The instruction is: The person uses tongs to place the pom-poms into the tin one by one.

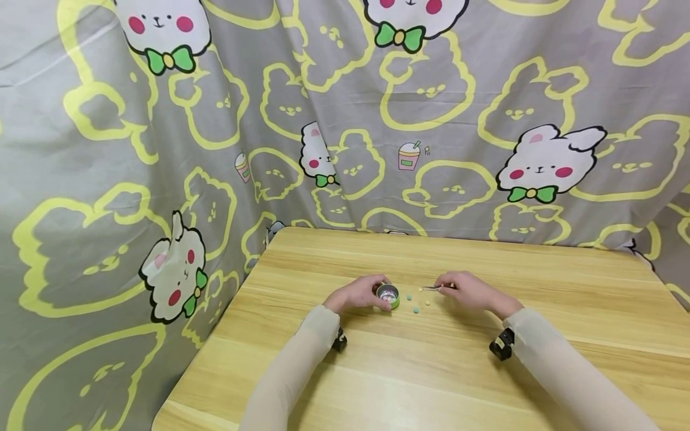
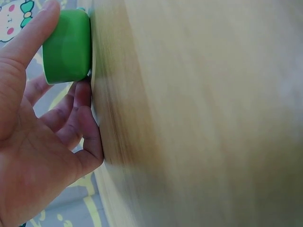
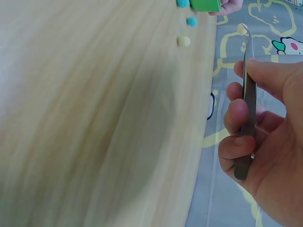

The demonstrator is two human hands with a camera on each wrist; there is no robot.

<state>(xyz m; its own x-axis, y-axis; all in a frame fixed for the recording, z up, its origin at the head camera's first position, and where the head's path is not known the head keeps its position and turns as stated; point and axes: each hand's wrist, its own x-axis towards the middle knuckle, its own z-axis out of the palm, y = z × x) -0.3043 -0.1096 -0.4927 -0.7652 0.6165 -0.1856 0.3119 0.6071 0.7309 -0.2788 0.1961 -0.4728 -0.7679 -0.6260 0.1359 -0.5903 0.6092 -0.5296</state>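
Note:
My left hand point(image 1: 362, 293) grips a small round green tin point(image 2: 68, 47) that stands on the table. Inside the tin, in the head view, lie several small pale and coloured bits. In my right hand point(image 1: 471, 291) is a pair of metal tweezers point(image 3: 249, 116), pinched between thumb and fingers. The bent tips hold a pale yellow little ball point(image 3: 242, 29), raised to the right of the tin. Between tin and tweezers, two teal balls point(image 1: 409, 297) and one loose yellow ball point(image 1: 427, 303) lie on the wood.
The wooden table point(image 1: 377, 371) extends around both hands. Behind it and along the left hangs a grey curtain point(image 1: 350, 108) with cartoon animals. A black camera point(image 1: 502, 344) is strapped on the right wrist, another point(image 1: 339, 339) on the left.

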